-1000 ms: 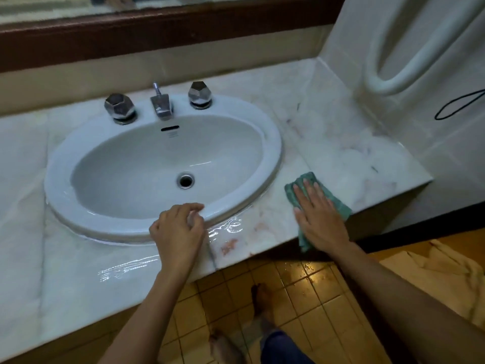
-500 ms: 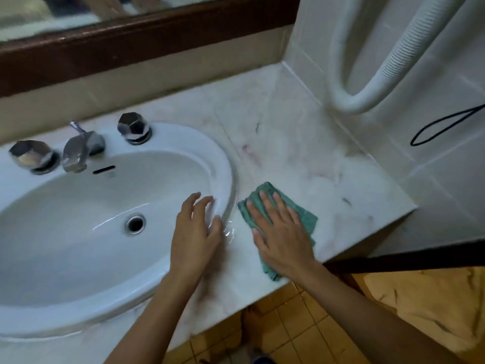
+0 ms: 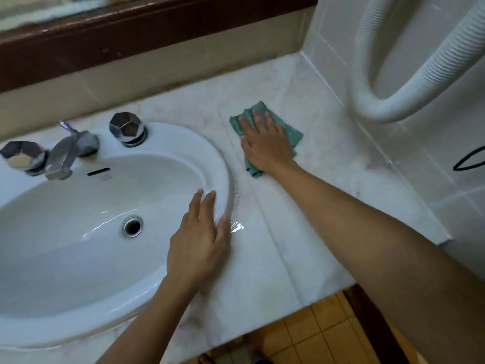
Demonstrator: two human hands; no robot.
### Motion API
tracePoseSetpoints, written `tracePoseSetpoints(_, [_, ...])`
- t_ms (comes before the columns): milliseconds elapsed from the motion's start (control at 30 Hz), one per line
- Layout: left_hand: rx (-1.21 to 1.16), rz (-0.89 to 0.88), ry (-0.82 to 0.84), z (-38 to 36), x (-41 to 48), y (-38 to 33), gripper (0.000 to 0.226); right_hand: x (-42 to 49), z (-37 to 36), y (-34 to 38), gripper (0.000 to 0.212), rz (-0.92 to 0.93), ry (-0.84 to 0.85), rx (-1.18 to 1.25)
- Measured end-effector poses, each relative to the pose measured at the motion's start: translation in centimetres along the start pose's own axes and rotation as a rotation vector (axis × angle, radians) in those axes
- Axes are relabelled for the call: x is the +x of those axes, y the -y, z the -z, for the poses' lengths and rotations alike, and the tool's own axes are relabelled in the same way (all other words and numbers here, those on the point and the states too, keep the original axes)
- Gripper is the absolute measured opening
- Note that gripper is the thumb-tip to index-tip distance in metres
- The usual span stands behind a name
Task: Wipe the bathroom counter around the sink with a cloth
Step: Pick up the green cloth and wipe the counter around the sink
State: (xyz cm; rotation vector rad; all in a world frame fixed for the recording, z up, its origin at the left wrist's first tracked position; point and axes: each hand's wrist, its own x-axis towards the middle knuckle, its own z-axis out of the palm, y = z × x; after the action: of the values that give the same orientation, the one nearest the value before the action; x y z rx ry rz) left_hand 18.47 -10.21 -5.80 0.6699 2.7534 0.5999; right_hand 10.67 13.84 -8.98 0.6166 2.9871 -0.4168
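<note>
cloth [image 3: 292, 131], green and crumpled, lies on the marble surface [image 3: 301, 211] just right of the sink [image 3: 221, 164], toward the back wall. the right hand [image 3: 265, 145] lies flat on it, straight spread fingers pressing it down, green edges showing around the palm. the left hand [image 3: 199, 240] rests nearer the front on the sink's right rim, fingers straight, holding nothing, well apart from the cloth
</note>
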Motion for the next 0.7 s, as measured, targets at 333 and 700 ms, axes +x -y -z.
tracePoseSetpoints(333, [-0.006,0.014,0.003,0.0,-0.1,0.2,0.054,-14.9,0.9,-13.3,0.060,-0.569,-0.255,-0.026])
tracePoseSetpoints(700, [-0.025,-0.011,-0.018,-0.2,-0.4,0.5,0.056,-26.4,-4.4,5.3,0.063,-0.052,-0.037,-0.052])
